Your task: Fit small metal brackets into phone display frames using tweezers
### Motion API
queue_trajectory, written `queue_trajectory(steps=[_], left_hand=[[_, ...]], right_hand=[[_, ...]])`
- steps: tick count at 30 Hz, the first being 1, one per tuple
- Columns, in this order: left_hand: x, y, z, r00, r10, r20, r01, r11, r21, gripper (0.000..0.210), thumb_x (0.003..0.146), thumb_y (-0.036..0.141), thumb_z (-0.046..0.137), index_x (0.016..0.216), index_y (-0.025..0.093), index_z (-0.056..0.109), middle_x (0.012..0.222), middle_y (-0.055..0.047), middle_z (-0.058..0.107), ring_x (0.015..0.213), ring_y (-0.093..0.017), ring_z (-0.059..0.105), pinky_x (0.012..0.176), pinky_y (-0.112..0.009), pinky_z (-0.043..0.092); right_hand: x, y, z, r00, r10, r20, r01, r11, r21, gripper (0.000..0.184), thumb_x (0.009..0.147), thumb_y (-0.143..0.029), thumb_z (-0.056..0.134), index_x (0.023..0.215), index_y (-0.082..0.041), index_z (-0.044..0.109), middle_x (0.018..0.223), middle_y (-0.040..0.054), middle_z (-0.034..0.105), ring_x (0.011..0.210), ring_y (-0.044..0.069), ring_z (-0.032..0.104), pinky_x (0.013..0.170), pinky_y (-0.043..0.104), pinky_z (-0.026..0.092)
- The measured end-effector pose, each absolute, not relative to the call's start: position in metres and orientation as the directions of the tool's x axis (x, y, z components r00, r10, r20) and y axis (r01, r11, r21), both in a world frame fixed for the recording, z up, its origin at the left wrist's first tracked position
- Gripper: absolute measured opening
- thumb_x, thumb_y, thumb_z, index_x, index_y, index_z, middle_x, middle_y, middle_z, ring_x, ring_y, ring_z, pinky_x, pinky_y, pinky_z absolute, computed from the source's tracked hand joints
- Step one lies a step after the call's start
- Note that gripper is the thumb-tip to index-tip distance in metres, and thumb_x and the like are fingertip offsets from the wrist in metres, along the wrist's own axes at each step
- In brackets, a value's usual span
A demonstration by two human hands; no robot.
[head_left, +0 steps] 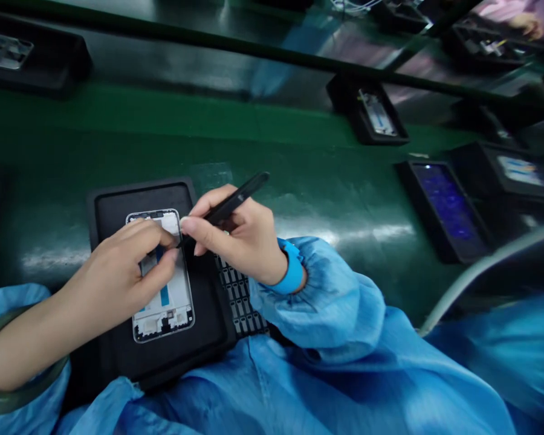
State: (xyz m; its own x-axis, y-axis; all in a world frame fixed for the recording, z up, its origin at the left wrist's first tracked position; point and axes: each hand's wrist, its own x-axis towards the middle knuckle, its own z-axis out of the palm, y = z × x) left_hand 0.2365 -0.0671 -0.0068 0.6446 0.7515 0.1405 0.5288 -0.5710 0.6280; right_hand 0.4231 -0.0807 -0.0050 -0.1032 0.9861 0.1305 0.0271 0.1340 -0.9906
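Note:
A phone frame [181, 302], silver-edged with a white inside and a blue strip, lies in a black tray [140, 193] in front of me. My left hand [136, 260] is over the frame, thumb and forefinger pinched together at its right edge. Whatever is between those fingertips is too small to make out. My right hand [240, 235] grips black tweezers [238, 199], their rear end slanting up to the right. The tweezers' tips meet the left fingertips. Under my right wrist lies a sheet of small black pieces [240, 296] in rows, partly covered by my sleeve.
On the green bench [299, 157], a black holder with a phone frame [378, 115] stands at the back right. Nearer is a holder with a lit blue-purple screen [448, 205]. Another black tray [58, 60] sits at upper left. A pale hose [489, 266] curves at right.

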Motion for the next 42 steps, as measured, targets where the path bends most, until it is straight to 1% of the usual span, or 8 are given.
queue_trajectory(steps=[4,7,10,14,21,26,33,42], left_hand=[[0.216,-0.065,-0.011,0.605,0.792,0.078,0.631,-0.537,0.560,0.018,0.089,0.040,0.047,0.095,0.024,0.055,0.092,0.000,0.061,0.086,-0.018,0.058,0.067,-0.029,0.048],[0.202,-0.058,-0.024,0.571,0.800,0.183,0.684,-0.587,0.434,0.032,0.087,0.045,0.049,0.108,0.020,0.052,0.113,-0.008,0.058,0.111,-0.026,0.052,0.089,-0.040,0.046],[0.193,-0.052,-0.041,0.622,0.749,0.229,0.669,-0.660,0.340,0.037,0.086,0.042,0.051,0.112,0.016,0.050,0.125,-0.012,0.053,0.126,-0.030,0.042,0.107,-0.050,0.032],[0.189,-0.057,-0.053,0.630,0.737,0.245,0.653,-0.674,0.345,0.030,0.086,0.036,0.054,0.106,0.015,0.051,0.118,-0.013,0.057,0.121,-0.026,0.049,0.112,-0.048,0.027],[0.190,-0.064,-0.050,0.596,0.763,0.251,0.666,-0.644,0.376,0.027,0.085,0.032,0.056,0.105,0.014,0.052,0.116,-0.013,0.057,0.120,-0.026,0.049,0.113,-0.050,0.026],[0.191,-0.063,-0.050,0.597,0.764,0.245,0.671,-0.643,0.368,0.025,0.085,0.031,0.056,0.103,0.014,0.052,0.117,-0.013,0.057,0.121,-0.026,0.049,0.113,-0.050,0.026],[0.191,-0.065,-0.049,0.595,0.763,0.253,0.672,-0.645,0.364,0.024,0.086,0.032,0.056,0.102,0.014,0.051,0.116,-0.013,0.057,0.121,-0.025,0.049,0.112,-0.049,0.028],[0.191,-0.064,-0.050,0.595,0.763,0.253,0.674,-0.646,0.359,0.024,0.086,0.032,0.056,0.102,0.015,0.052,0.117,-0.013,0.057,0.121,-0.025,0.049,0.113,-0.049,0.027]], right_hand=[[0.415,-0.067,-0.005,-0.151,0.980,0.131,0.032,0.137,-0.990,0.021,0.075,-0.039,0.068,0.077,-0.021,0.057,0.066,-0.0046,0.062,0.049,0.007,0.061,0.047,0.019,0.050],[0.409,-0.047,-0.013,-0.080,0.995,0.064,-0.036,0.061,-0.998,0.030,0.074,-0.046,0.066,0.077,-0.019,0.054,0.067,-0.0032,0.063,0.046,0.007,0.059,0.046,0.019,0.051],[0.402,-0.030,-0.025,-0.052,0.999,0.002,-0.096,-0.003,-0.995,0.034,0.073,-0.049,0.066,0.079,-0.018,0.052,0.067,-0.0032,0.062,0.046,0.007,0.059,0.045,0.019,0.052],[0.395,-0.025,-0.037,-0.098,0.995,-0.036,-0.063,-0.042,-0.997,0.035,0.072,-0.048,0.067,0.078,-0.017,0.051,0.065,-0.0046,0.060,0.046,0.007,0.061,0.044,0.017,0.051],[0.393,-0.023,-0.040,-0.192,0.981,0.023,-0.006,0.022,-1.000,0.028,0.075,-0.040,0.068,0.080,-0.017,0.052,0.066,-0.0043,0.059,0.049,0.008,0.063,0.046,0.017,0.051],[0.393,-0.020,-0.040,-0.277,0.961,0.005,0.076,0.027,-0.997,0.026,0.077,-0.039,0.066,0.080,-0.017,0.052,0.064,-0.0045,0.059,0.049,0.008,0.063,0.047,0.018,0.050],[0.392,-0.024,-0.042,-0.289,0.955,0.066,0.145,0.112,-0.983,0.022,0.081,-0.037,0.063,0.080,-0.017,0.052,0.062,-0.0062,0.056,0.050,0.008,0.064,0.049,0.018,0.048],[0.390,-0.024,-0.042,-0.278,0.956,0.090,0.156,0.137,-0.978,0.023,0.082,-0.037,0.062,0.079,-0.017,0.051,0.062,-0.0067,0.055,0.049,0.007,0.063,0.049,0.019,0.047]])
